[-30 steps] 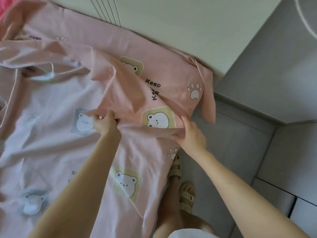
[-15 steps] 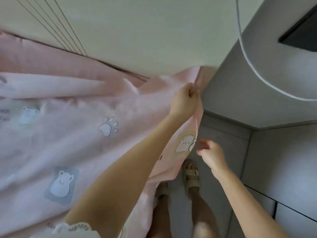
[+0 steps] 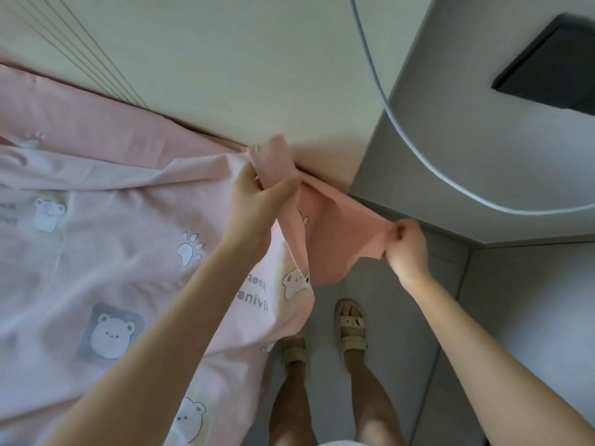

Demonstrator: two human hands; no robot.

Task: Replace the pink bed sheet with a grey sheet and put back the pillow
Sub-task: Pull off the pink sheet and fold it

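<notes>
The pink bed sheet, printed with bears and paw marks, covers the bed on the left with its pale underside up. My left hand grips the sheet's corner against the cream headboard. My right hand pinches the sheet's edge farther right, over the floor. A flap of darker pink cloth stretches taut between the two hands. No grey sheet or pillow is in view.
A cream headboard runs along the top. A grey cabinet with a white cable stands at the right, a dark panel on it. My sandalled feet stand on the grey floor beside the bed.
My right hand has risen from beside the bed and taken hold of the sheet's edge. My left hand keeps its grip at the corner, and the cloth between them is now pulled taut.
</notes>
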